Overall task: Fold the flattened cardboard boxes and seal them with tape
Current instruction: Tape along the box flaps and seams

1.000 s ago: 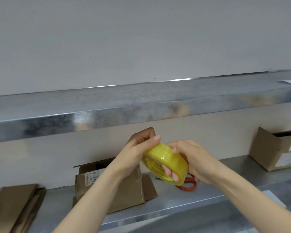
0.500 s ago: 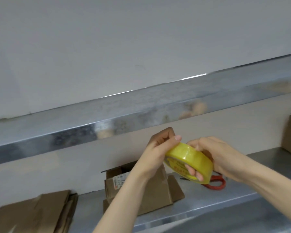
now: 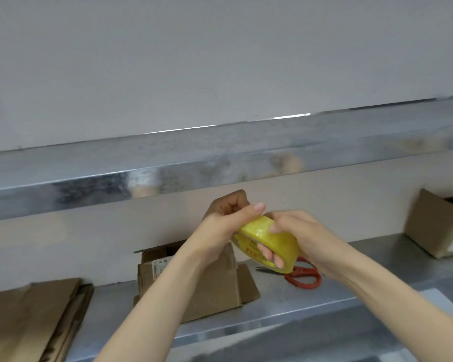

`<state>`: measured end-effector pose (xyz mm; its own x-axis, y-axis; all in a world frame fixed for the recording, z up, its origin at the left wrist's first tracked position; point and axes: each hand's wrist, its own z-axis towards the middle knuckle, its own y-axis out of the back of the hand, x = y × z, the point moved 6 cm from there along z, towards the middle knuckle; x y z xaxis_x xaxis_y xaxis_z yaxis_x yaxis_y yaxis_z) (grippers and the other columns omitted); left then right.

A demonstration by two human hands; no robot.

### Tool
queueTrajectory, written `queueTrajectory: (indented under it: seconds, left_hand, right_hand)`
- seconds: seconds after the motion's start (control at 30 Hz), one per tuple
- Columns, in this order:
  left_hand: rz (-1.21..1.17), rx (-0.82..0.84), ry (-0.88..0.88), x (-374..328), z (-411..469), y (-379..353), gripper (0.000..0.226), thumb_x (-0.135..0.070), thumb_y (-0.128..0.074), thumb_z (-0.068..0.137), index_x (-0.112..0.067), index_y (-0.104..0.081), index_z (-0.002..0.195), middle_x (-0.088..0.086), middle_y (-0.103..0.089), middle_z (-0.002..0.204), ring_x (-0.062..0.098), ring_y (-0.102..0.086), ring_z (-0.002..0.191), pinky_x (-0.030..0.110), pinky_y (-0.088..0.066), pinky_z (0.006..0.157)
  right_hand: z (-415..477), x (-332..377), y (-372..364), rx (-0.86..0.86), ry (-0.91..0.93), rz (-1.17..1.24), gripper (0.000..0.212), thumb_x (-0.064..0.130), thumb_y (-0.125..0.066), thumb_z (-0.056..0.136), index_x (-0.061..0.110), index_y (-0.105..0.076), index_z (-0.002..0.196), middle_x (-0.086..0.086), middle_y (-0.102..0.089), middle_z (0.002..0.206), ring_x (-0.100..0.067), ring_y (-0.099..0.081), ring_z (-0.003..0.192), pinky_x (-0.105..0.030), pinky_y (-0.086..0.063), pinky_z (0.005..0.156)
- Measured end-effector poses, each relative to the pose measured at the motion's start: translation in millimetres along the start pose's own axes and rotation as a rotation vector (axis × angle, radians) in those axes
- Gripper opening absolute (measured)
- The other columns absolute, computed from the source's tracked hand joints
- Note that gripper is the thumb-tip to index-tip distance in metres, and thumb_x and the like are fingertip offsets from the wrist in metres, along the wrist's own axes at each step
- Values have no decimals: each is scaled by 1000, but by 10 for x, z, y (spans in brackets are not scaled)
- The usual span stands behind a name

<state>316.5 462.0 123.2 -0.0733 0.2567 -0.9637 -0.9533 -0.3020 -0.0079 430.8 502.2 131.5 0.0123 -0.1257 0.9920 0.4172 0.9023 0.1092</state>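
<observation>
Tape roll (image 3: 285, 244) tilted in open air above the shelf (image 3: 298, 301), left hand (image 3: 224, 227) and right hand (image 3: 302, 237) both gripping its rim.

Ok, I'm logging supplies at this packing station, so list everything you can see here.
upper shelf: one, silver, across the middle
lower shelf: one, silver, below it
tape roll: one, yellow, held above the lower shelf
scissors: one pair, red handles, lower shelf, under the roll
half-folded box: one, brown, lower shelf, centre
flattened cardboard: one stack, brown, lower left
open box: one, brown, far right
left hand: one, grips the roll
right hand: one, grips the roll
</observation>
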Motion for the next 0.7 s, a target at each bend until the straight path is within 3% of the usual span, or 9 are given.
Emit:
queueTrajectory:
  seconds: [0.1,0.23,0.37,0.5,0.63,0.7]
  left_hand:
    - [-28,7,-2,-22,8,-20,35,-26,-70,80,-19,-41,60,-1,-56,55,18,-54,52,22,-36,48]
    - [-42,2,6,11,-13,3,37,-34,-73,72,-20,-42,59,7,-44,58,21,-46,58,29,-31,51]
    - [-73,4,23,47,-14,23,40,-32,-71,77,-16,-38,62,13,-43,59,27,-46,57,29,-28,49]
    - [-128,-13,26,21,6,28,39,-32,-69,76,-21,-35,58,-2,-37,53,12,-38,47,21,-28,44]
    - [-201,-13,23,72,-21,49,39,-33,-71,71,-19,-37,58,3,-32,58,12,-37,49,23,-27,46]
    - [-279,-43,56,129,-21,77,50,-37,-80,64,-8,-39,65,9,-33,64,16,-38,54,27,-29,50]
  right_hand:
    - [37,28,11,-30,1,-54,22,22,-45,74,3,-55,69,-10,-59,53,-18,-48,38,-27,-42,49]
    - [24,-27,15,42,-2,-41,28,16,-41,69,-4,-57,80,-13,-62,60,-21,-51,45,-32,-45,57]
    - [7,-29,-21,77,28,-2,24,13,-43,69,-2,-58,80,-15,-64,65,-19,-53,47,-30,-46,58]
    - [23,39,-37,35,59,-60,21,19,-47,77,2,-58,83,-8,-59,55,-15,-47,43,-28,-42,52]
    - [15,10,-22,127,55,-63,35,10,-43,70,-12,-55,94,-8,-61,60,-15,-50,49,-28,-43,57]
    - [15,15,14,139,78,-39,28,10,-48,69,-2,-61,90,-8,-65,64,-15,-55,54,-25,-47,58]
